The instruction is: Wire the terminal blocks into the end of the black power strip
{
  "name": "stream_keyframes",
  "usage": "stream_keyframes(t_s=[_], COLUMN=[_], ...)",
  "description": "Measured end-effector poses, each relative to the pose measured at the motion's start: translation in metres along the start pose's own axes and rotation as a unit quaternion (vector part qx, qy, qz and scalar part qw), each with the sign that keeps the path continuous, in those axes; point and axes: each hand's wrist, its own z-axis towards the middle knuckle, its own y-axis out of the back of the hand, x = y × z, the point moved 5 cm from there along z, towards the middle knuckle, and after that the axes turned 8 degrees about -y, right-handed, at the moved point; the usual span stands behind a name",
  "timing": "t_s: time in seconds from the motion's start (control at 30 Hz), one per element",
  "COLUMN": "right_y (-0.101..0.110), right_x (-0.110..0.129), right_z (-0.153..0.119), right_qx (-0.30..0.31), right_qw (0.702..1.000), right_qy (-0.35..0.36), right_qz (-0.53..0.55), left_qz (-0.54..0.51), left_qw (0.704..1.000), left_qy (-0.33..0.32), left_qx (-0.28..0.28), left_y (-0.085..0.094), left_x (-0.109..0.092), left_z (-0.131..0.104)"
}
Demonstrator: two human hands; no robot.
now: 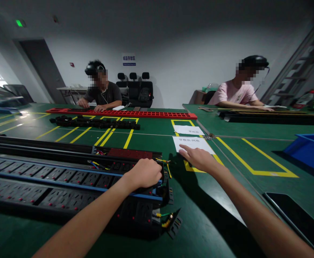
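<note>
Curls the fingers of the left hand [143,173] over the right end of the socket strips [76,177], perhaps for steadying; cannot tell whether gripping anything. Holds the right hand [200,157] loosely open, index extended over the white sheets [204,144], maybe for pointing. On the green table [151,138], counts at least two strips along the near left edge, parallel presumably for reach; one red grid rail [146,114] toward the far edge; one blue bin [311,152] by the right edge; two sheets inward; one phone [294,218] near the near right corner.
</note>
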Motion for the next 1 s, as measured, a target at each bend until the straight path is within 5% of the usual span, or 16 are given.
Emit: stream_keyframes(t_s=[0.5,1.0], right_y=[-0.012,0.005], right_x=[-0.009,0.036], right_z=[-0.002,-0.015], right_qx=[0.016,0.030], right_qw=[0.998,0.998], right_qy=[0.050,0.056], right_qz=[0.041,0.018], left_qz=[-0.018,-0.016], left_qw=[1.000,1.000], left_qy=[0.000,-0.001], left_qx=[-0.008,-0.017], left_y=[0.000,-0.001], left_x=[0.001,0.001], left_z=[0.001,0.001])
